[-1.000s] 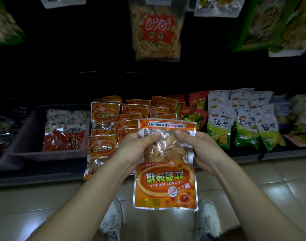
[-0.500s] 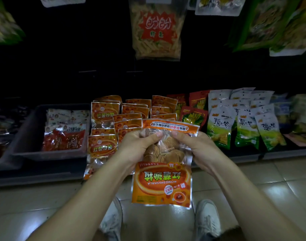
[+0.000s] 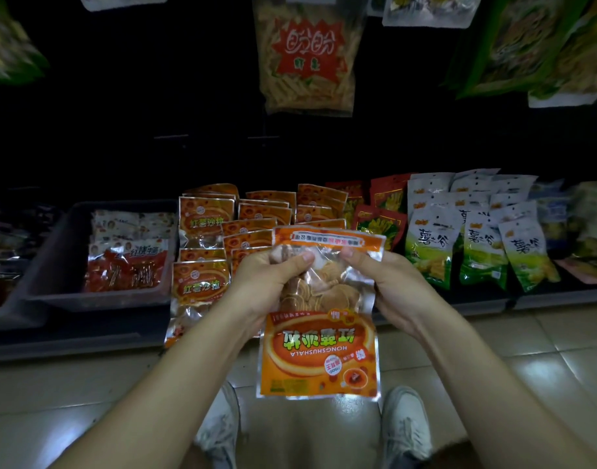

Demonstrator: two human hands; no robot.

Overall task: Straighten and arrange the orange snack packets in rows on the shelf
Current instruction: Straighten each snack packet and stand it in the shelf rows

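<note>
Now | left hand (image 3: 269, 282), right hand (image 3: 388, 287) grip orange packet (image 3: 319, 357) | shelf (image 3: 70, 335) rear dark

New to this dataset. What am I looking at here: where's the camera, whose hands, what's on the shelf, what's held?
No robot here: a person works with bare hands. The view comes from one wide-angle camera worn on the head, looking forward and down, so the arms reach in from the bottom and the white shoes show on the tiled floor. The left hand and the right hand both grip one orange snack packet by its clear part; its print reads upside down to the camera. Behind it, on the low shelf, lie more orange packets in overlapping rows. Left of them is a grey bin with red-and-white packets; right of them are red packets, then green-and-white packets. A bag of yellow sticks hangs above.
</note>
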